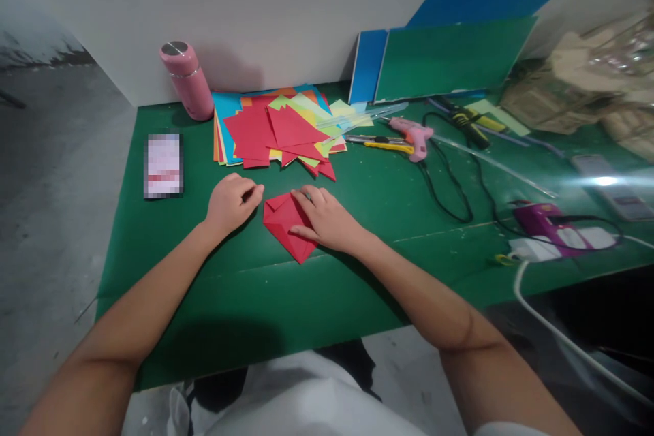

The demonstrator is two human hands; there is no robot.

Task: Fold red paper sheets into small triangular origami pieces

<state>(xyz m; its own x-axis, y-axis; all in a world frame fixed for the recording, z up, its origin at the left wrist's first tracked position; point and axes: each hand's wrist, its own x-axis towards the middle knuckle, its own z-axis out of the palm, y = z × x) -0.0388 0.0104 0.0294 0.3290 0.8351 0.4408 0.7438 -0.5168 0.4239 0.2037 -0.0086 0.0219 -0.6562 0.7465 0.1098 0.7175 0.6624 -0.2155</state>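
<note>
A folded piece of red paper (283,218), with creased flaps and pointed corners, lies on the green table in front of me. My right hand (327,218) rests over its right side, thumb across the face and fingers at the upper edge, holding it against the table. Just left of the paper is my left hand (232,204), fingers curled in and thumb close to the fingertip, with nothing visible in it. It does not touch the paper. Behind both hands lies a loose pile of coloured paper sheets (250,133), with red pieces on top.
A pink bottle (189,85) and a blurred-out phone-like rectangle (163,167) are at left. To the right lie a utility knife (388,144), a pink glue gun (416,139) with its cord, clear sticks, and a purple device (549,225). Green and blue boards (454,61) lean behind; cardboard (546,95) is far right.
</note>
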